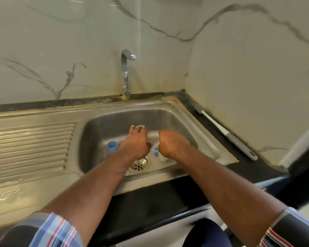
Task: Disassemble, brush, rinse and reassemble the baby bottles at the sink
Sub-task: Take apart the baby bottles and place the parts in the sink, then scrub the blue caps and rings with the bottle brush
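Observation:
Both hands are down in the steel sink basin. My left hand grips a clear baby bottle lying on its side, its open mouth near my fingertips. My right hand is curled round the other end of that bottle. Just below my right hand sit a small blue and white part and a white piece, both partly hidden. A blue cap stands at the basin's left side. The picture is blurred around the hands.
The drain lies under my left wrist. A chrome tap rises behind the basin, with no water running. A grey and white bottle brush lies on the dark counter at the right. The ribbed draining board is at left.

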`<state>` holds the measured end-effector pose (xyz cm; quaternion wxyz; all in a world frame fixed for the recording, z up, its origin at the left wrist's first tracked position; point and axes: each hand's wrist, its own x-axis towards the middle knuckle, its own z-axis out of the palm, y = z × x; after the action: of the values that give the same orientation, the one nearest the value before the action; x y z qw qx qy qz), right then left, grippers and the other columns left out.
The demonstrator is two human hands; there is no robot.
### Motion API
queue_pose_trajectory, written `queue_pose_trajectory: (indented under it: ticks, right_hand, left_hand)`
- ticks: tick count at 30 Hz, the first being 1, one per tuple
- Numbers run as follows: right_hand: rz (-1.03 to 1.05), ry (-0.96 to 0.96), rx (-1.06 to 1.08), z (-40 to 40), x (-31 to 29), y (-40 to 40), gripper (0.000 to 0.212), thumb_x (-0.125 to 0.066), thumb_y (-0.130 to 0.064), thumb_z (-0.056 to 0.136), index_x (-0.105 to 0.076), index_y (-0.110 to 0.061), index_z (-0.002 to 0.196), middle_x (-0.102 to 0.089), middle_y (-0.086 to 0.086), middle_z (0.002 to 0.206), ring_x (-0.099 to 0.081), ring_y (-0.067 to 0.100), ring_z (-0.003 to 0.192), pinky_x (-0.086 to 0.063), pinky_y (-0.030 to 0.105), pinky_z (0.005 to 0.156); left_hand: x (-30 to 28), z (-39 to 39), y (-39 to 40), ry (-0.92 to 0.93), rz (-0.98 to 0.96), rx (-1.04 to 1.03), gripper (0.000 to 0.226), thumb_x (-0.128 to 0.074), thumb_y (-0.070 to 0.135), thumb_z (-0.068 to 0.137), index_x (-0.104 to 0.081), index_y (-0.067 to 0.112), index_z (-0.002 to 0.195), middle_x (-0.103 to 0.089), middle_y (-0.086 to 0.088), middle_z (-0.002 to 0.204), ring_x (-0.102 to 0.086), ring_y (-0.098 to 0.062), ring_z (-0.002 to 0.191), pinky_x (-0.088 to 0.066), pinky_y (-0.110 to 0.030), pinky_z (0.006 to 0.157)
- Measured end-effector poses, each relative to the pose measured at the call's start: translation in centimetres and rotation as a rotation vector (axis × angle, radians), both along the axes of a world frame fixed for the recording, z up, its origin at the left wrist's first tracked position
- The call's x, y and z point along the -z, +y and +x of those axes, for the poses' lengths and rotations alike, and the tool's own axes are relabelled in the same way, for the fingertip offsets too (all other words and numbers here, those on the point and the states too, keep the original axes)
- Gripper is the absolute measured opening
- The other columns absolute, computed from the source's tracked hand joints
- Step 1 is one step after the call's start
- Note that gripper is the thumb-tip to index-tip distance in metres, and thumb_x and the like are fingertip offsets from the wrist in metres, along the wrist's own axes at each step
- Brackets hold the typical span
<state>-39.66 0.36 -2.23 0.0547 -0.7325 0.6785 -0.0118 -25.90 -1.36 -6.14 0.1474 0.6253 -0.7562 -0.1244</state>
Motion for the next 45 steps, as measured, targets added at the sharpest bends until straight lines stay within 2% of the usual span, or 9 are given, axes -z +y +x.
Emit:
queue_pose_trajectory:
  ticks: [8,18,22,26,30,34,36,41,45]
  right_hand:
    - [-0.053,0.086,0.142,-11.1,-1.7,1.9,0.045,-0.058,-0.034,0.095,-0.051,-0.013,0.134,-0.052,0.013,0.134,-0.049,0.031,0.125,-0.048,0.045,0.099]
    - [-0.13,-0.001,0.312,-18.8,-2.5,2.6,0.028,-0.05,-0.02,0.097,-0.054,-0.012,0.124,-0.057,0.014,0.117,-0.06,0.034,0.106,-0.05,0.04,0.087]
    - [-0.216,-0.192,0.294,-17.2,-3.6,1.4,0.032,-0.056,-0.015,0.09,-0.062,-0.013,0.122,-0.066,0.014,0.116,-0.063,0.034,0.105,-0.051,0.038,0.089]
    - [-0.141,-0.367,0.187,-12.4,-4.7,-0.4,0.034,-0.061,-0.016,0.089,-0.065,-0.014,0.123,-0.065,0.011,0.124,-0.062,0.031,0.114,-0.051,0.037,0.096]
    - [0.041,-0.61,0.159,-7.1,-3.7,-2.9,0.023,-0.054,-0.008,0.091,-0.067,-0.013,0.109,-0.068,0.014,0.101,-0.07,0.032,0.085,-0.063,0.047,0.071]
    - [0.089,-0.723,0.15,-3.2,-3.3,-5.1,0.017,-0.059,-0.02,0.096,-0.066,-0.026,0.11,-0.068,0.011,0.091,-0.06,0.021,0.067,-0.052,0.03,0.053]
    - [0.111,-0.733,0.107,-1.8,-2.7,-5.8,0.011,-0.063,-0.027,0.096,-0.065,-0.029,0.107,-0.066,0.007,0.083,-0.056,0.018,0.064,-0.052,0.03,0.055]
    - [0.155,-0.618,0.071,1.2,-1.3,-7.3,0.012,-0.06,-0.014,0.091,-0.069,-0.007,0.097,-0.071,0.02,0.088,-0.072,0.036,0.077,-0.063,0.05,0.072]
    - [0.136,-0.526,0.01,1.4,-0.4,-8.7,0.024,-0.057,-0.015,0.091,-0.067,-0.02,0.112,-0.072,0.008,0.102,-0.07,0.027,0.083,-0.062,0.04,0.075]
  left_hand:
    - [0.6,-12.7,-0.5,0.072,-0.039,0.193,0.071,-0.059,0.028,0.097,-0.028,0.008,0.157,-0.028,-0.016,0.164,-0.015,-0.034,0.154,-0.014,-0.045,0.127]
    - [-1.3,-18.6,-0.2,0.127,-0.019,0.265,0.066,-0.054,0.03,0.102,-0.027,0.014,0.16,-0.025,-0.01,0.166,-0.012,-0.031,0.155,-0.02,-0.048,0.125]
    - [-1.9,-15.7,-0.5,0.162,-0.017,0.204,0.066,-0.056,0.024,0.101,-0.027,0.014,0.159,-0.027,-0.009,0.165,-0.015,-0.029,0.155,-0.021,-0.044,0.125]
    - [-2.1,-10.0,-2.0,0.127,0.006,0.074,0.055,-0.057,0.02,0.097,-0.043,0.011,0.149,-0.046,-0.013,0.152,-0.037,-0.03,0.143,-0.034,-0.036,0.113]
    - [-1.3,-2.6,-3.5,0.062,0.062,-0.089,0.047,-0.059,0.025,0.095,-0.055,0.018,0.141,-0.058,-0.012,0.14,-0.054,-0.032,0.13,-0.044,-0.036,0.101]
    - [-0.7,3.8,-4.2,0.035,0.096,-0.256,0.052,-0.06,0.019,0.097,-0.049,0.014,0.148,-0.055,-0.011,0.146,-0.052,-0.03,0.133,-0.042,-0.037,0.107]
    - [-0.2,6.4,-4.5,0.032,0.13,-0.328,0.058,-0.063,0.02,0.096,-0.045,0.014,0.151,-0.051,-0.011,0.15,-0.051,-0.029,0.135,-0.041,-0.037,0.11]
    - [2.4,10.7,-5.5,-0.042,0.276,-0.429,0.066,-0.073,0.035,0.092,-0.046,0.008,0.146,-0.054,-0.013,0.144,-0.055,-0.03,0.129,-0.047,-0.037,0.102]
    - [4.0,12.1,-6.6,-0.067,0.374,-0.451,0.071,-0.079,0.03,0.086,-0.047,0.005,0.145,-0.057,-0.014,0.139,-0.062,-0.03,0.119,-0.053,-0.038,0.098]
